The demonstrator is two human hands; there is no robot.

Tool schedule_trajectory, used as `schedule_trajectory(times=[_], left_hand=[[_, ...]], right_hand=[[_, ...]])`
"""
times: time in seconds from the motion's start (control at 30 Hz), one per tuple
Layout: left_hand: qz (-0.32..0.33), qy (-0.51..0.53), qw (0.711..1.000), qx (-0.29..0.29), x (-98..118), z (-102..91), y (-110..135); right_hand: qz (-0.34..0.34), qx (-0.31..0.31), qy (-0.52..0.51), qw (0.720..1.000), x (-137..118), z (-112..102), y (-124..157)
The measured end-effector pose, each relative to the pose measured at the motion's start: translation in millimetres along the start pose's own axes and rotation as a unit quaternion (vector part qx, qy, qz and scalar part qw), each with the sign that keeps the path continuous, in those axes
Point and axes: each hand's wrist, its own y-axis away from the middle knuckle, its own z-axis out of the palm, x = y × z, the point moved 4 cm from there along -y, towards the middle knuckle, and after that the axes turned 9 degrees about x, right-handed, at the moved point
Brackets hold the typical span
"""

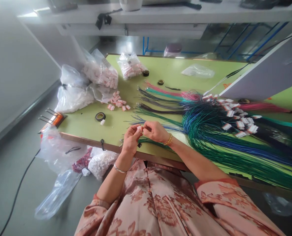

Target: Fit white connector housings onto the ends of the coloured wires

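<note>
My left hand (130, 140) pinches a small white-and-pink plastic connector (139, 128) above the front edge of the green table. Close beside it, my right hand (157, 131) has thumb and fingers pressed together at the connector's right side. What those fingertips hold is too small to make out. Bundles of green wires (197, 129), blue wires (224, 147) and pink wires (160, 88) spread across the table behind and to the right of my hands. Many of the wires carry white-and-orange connectors (240, 124) at the right.
Loose connectors (118, 101) lie left of the wires, near a roll of black tape (100, 116). Clear bags of connectors (106, 77) stand at the back left. An orange holder with metal prongs (53, 120) sits at the left corner. A grey panel (266, 70) rises at right.
</note>
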Motion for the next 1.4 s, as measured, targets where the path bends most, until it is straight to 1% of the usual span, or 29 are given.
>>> schedule_trajectory(times=[0.1, 0.17, 0.27, 0.43, 0.53, 0.6, 0.67, 0.7, 0.73, 0.77, 0.8, 0.87, 0.93, 1.07, 1.23, 1.33, 1.4], left_hand=[[0.008, -0.008, 1.0, 0.018, -3.2, 0.8, -3.1], [0.005, 0.002, 1.0, 0.023, -3.7, 1.1, -5.8], [0.001, 0.01, 1.0, 0.026, -2.5, 1.5, -7.5], [0.003, -0.017, 0.999, 0.028, -2.2, 3.6, -3.9], [-0.002, -0.029, 0.999, 0.032, -2.8, 5.4, -3.4], [-0.009, -0.025, 0.999, 0.033, -3.1, 6.6, -5.0], [-0.011, -0.014, 0.999, 0.028, -2.9, 8.1, -7.4], [-0.011, -0.008, 1.0, 0.025, -2.9, 8.6, -8.8], [-0.012, -0.004, 1.0, 0.022, -3.2, 8.8, -10.1], [-0.014, -0.002, 1.0, 0.022, -3.9, 8.7, -11.3], [-0.017, -0.002, 1.0, 0.022, -4.9, 8.2, -12.3], [-0.024, -0.005, 0.999, 0.026, -7.8, 6.5, -13.6], [-0.029, -0.006, 0.999, 0.031, -10.7, 4.4, -14.3], [-0.032, -0.003, 0.999, 0.032, -14.9, 1.9, -15.0], [-0.034, -0.011, 0.999, 0.027, -16.7, 0.9, -15.8], [-0.035, -0.012, 0.999, 0.02, -16.2, 0.7, -15.7], [-0.036, -0.01, 0.999, 0.015, -15.6, 0.6, -15.4]], right_hand=[[-0.022, 0.012, 0.024, 0.999, 1.0, 0.8, -0.6], [-0.026, 0.004, 0.022, 0.999, 1.5, 0.8, -1.1], [-0.019, -0.01, 0.018, 1.0, 3.0, 1.4, -0.4], [0.006, 0.009, 0.019, 1.0, 5.7, 6.1, 5.4], [0.004, 0.012, 0.036, 0.999, 5.7, 5.8, 5.0], [-0.001, -0.02, 0.037, 0.999, 8.2, 1.4, -1.1], [0.003, -0.046, 0.027, 0.999, 15.6, -9.7, -13.1], [0.01, -0.043, 0.034, 0.998, 21.6, -18.1, -21.1], [0.024, -0.025, 0.062, 0.998, 29.5, -28.1, -29.9], [0.042, -0.003, 0.112, 0.993, 38.6, -38.3, -38.6], [0.059, 0.006, 0.176, 0.983, 48.1, -47.0, -46.6], [0.09, -0.015, 0.288, 0.953, 66.6, -57.3, -59.1], [0.106, -0.051, 0.352, 0.928, 81.0, -59.5, -66.4], [0.111, -0.081, 0.397, 0.907, 93.3, -53.3, -71.7], [0.092, -0.122, 0.432, 0.889, 93.7, -45.4, -74.7], [0.081, -0.128, 0.433, 0.889, 94.3, -46.9, -75.8], [0.088, -0.112, 0.411, 0.9, 95.6, -51.2, -75.9]])
